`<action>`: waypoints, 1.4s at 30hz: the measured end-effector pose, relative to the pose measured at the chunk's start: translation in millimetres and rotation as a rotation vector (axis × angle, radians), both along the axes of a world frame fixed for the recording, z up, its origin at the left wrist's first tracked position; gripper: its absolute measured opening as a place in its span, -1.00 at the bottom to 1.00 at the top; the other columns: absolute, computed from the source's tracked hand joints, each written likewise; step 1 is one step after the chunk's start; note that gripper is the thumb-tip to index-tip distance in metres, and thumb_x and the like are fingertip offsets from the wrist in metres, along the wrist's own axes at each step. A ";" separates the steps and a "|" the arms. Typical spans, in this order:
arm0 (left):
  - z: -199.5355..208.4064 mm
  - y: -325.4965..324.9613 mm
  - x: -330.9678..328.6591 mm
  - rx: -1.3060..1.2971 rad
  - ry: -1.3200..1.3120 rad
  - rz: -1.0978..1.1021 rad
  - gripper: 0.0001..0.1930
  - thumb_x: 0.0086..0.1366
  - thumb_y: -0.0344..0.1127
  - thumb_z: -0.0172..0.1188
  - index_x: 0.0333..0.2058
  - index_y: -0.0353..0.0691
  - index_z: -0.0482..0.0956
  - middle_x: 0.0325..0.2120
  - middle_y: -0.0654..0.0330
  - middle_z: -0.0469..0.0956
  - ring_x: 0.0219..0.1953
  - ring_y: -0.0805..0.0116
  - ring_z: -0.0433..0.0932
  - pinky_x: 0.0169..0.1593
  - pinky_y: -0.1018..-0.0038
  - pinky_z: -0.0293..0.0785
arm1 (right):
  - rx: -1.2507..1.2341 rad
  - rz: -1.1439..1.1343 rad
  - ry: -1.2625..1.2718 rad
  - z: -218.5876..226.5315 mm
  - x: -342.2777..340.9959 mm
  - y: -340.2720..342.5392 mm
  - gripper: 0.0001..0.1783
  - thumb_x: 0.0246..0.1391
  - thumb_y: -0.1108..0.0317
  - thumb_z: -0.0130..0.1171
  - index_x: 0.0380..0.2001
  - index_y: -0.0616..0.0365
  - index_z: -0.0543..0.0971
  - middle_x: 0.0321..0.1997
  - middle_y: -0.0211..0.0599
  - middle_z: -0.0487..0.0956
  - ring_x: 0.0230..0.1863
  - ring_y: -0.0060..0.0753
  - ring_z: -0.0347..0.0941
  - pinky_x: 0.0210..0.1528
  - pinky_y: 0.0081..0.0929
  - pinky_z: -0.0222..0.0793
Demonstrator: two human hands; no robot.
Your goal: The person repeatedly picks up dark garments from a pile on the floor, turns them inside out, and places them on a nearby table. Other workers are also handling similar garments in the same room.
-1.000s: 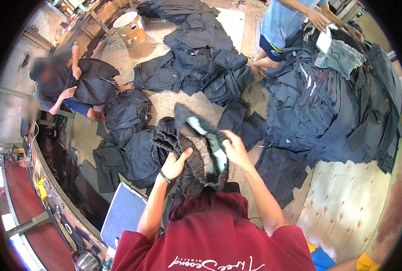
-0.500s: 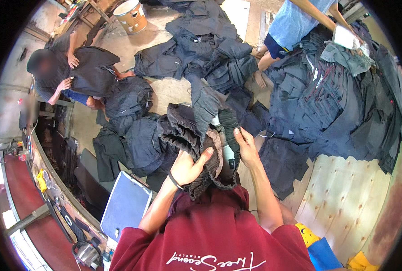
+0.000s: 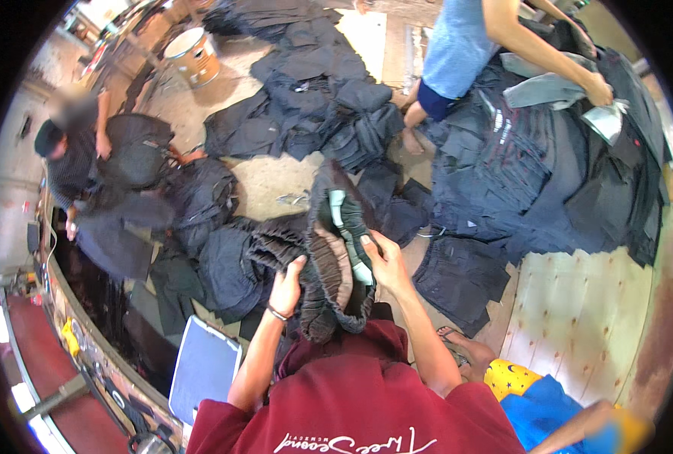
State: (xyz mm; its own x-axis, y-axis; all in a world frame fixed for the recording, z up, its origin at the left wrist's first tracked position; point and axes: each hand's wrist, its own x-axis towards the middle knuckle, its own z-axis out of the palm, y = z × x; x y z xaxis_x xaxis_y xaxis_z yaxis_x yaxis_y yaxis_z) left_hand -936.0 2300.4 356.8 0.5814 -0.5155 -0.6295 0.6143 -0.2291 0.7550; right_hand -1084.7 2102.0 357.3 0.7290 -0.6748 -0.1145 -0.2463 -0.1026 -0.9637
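Observation:
In front of my chest I hold a pair of dark trousers (image 3: 320,309) by their gathered elastic waistband, with the waist opening spread and facing up. Inside it, pale green strips and a beige lining show. My left hand (image 3: 284,290) is closed on the bunched waistband on the left, thumb on top; a dark band circles that wrist. On the other side my right hand (image 3: 387,262) pinches the waist edge beside the pale green strip. Its fingertips are partly hidden by the cloth.
Heaps of dark garments (image 3: 298,113) cover the floor ahead, with a bigger pile (image 3: 518,181) at right. A person in a blue shirt (image 3: 457,45) handles cloth there. Another person (image 3: 75,159) at left holds dark garments. A blue panel (image 3: 204,367) stands left; someone in blue (image 3: 548,416) sits lower right.
The trousers' waist opening has turned upward and spread wider, baring more of the pale green strips. The person at left has swung a dark garment down. A forearm has appeared at lower right.

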 end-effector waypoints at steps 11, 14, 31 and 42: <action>-28.0 59.9 46.8 -0.003 -0.143 0.231 -0.53 0.41 -0.14 0.20 0.13 -0.41 0.53 0.10 0.08 0.58 0.11 0.23 0.54 0.23 0.31 0.43 | -0.372 -0.362 0.649 -41.6 -210.5 -131.6 -0.58 0.30 0.17 0.20 0.05 0.28 0.62 -0.02 0.10 0.67 0.04 -0.05 0.65 0.05 -0.25 0.51; -46.9 77.2 48.7 0.165 -0.246 0.173 -0.50 0.51 -0.09 0.05 0.20 -0.41 0.49 0.23 0.07 0.49 0.28 0.24 0.41 0.38 0.33 0.23 | -0.403 -0.407 0.753 -16.4 -279.1 -143.1 -0.60 0.32 0.19 0.15 0.05 0.27 0.62 -0.01 0.16 0.65 0.07 0.14 0.60 0.08 -0.17 0.50; -36.4 46.4 37.4 0.293 -0.383 -0.098 -0.51 0.46 -0.01 0.17 -0.07 -0.46 0.64 -0.15 0.09 0.69 -0.12 0.33 0.60 0.01 0.34 0.50 | -0.161 -0.180 0.568 -123.2 -114.5 -81.8 -0.26 0.16 -0.16 0.27 0.17 0.25 0.54 0.08 0.13 0.64 0.10 0.08 0.60 0.13 -0.11 0.49; 27.0 44.9 50.3 0.092 -0.628 -0.458 -0.59 0.49 -0.07 0.09 0.04 -0.32 0.60 -0.08 -0.01 0.69 0.03 0.17 0.61 0.17 0.28 0.44 | 0.065 0.533 -0.088 -10.6 59.8 39.6 -0.27 0.12 0.22 0.35 0.35 0.10 0.41 0.30 -0.04 0.53 0.21 -0.18 0.52 0.22 -0.28 0.42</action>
